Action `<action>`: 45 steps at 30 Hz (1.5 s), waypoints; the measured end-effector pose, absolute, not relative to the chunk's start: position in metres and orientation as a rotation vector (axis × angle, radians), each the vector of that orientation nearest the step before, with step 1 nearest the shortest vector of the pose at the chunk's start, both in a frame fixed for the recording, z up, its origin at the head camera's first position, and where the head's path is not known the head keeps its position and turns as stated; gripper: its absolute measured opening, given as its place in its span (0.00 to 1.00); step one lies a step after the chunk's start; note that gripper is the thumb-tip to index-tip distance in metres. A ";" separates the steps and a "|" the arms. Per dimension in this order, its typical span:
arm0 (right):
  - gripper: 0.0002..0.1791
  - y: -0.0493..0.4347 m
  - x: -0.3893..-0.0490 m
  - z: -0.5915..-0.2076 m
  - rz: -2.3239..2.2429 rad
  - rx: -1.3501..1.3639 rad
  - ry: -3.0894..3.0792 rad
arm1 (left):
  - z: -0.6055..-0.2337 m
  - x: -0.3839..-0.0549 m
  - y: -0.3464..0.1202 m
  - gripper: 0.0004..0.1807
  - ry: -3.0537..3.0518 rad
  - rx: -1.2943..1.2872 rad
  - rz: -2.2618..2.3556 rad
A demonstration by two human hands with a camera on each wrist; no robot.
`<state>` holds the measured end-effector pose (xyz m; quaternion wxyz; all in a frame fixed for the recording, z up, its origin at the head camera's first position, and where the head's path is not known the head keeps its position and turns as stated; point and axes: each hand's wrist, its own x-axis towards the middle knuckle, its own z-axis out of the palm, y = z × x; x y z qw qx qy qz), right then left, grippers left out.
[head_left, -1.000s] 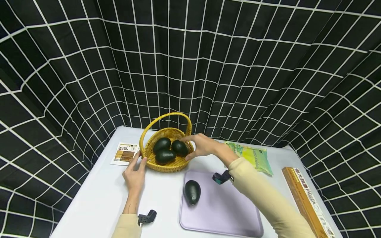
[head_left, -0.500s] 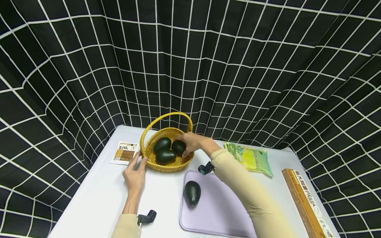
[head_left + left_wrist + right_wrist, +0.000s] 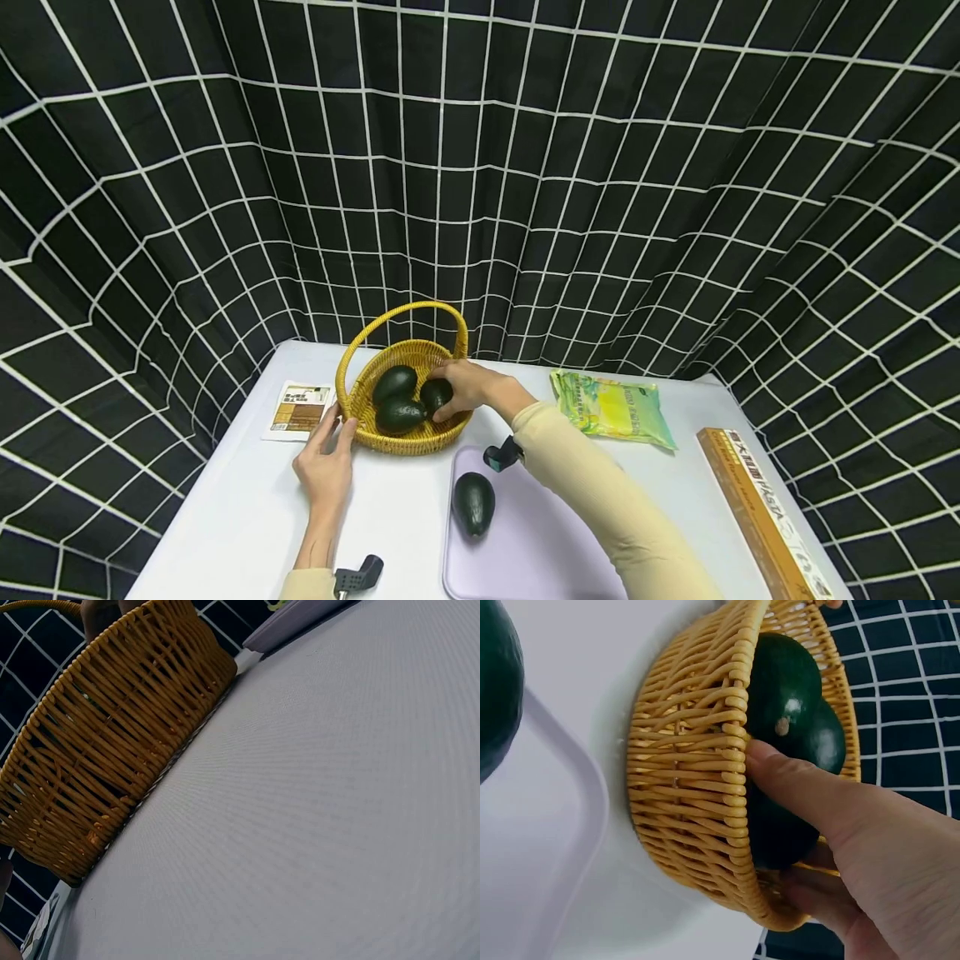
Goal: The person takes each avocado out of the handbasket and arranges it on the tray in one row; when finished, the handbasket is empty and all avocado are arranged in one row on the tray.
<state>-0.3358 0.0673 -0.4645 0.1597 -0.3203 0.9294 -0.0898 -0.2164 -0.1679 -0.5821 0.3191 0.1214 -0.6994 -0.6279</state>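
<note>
Right hand: curled partway round the gripped avocado, thumb nearer the body, fingers beyond; impossible to tell whether lifted.
Left hand: loosely open, fingertips against the basket's outer side, clasping nothing visibly.
Gripped avocado: inside the basket, within the right hand's curl; smooth-skinned, judged liable to slip without a full wrap.
Front avocado and rear avocado: just left of the right hand; best left undisturbed.
Basket: between both hands; advisable to brace from the left and raise fruit clear of rim and handle.
Lavender tray: bodyward of the right hand, bearing a loose avocado.
Green packet: outward, right of the right hand.
</note>
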 end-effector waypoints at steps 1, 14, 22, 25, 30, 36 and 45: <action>0.43 0.066 -0.335 -0.465 -0.266 -0.903 2.660 | -0.580 -0.215 -0.167 0.24 -1.846 0.334 -1.649; 0.50 0.069 -0.329 -0.477 -0.552 -0.850 2.663 | -0.580 -0.214 -0.167 0.23 -1.831 0.301 -1.655; 0.43 0.069 -0.332 -0.472 -0.566 -0.957 2.608 | -0.583 -0.216 -0.175 0.24 -1.793 0.293 -1.655; 0.42 0.064 -0.332 -0.471 -0.451 -0.982 2.610 | -0.583 -0.216 -0.173 0.24 -1.806 0.306 -1.662; 0.44 0.058 -0.331 -0.471 -0.368 -0.923 2.625 | -0.576 -0.214 -0.165 0.24 -1.819 0.323 -1.663; 0.50 0.056 -0.329 -0.473 -0.258 -0.952 2.576 | -0.561 -0.205 -0.155 0.23 -1.812 0.319 -1.663; 0.47 0.051 -0.328 -0.466 -0.208 -0.952 2.545 | -0.557 -0.205 -0.159 0.22 -1.779 0.269 -1.662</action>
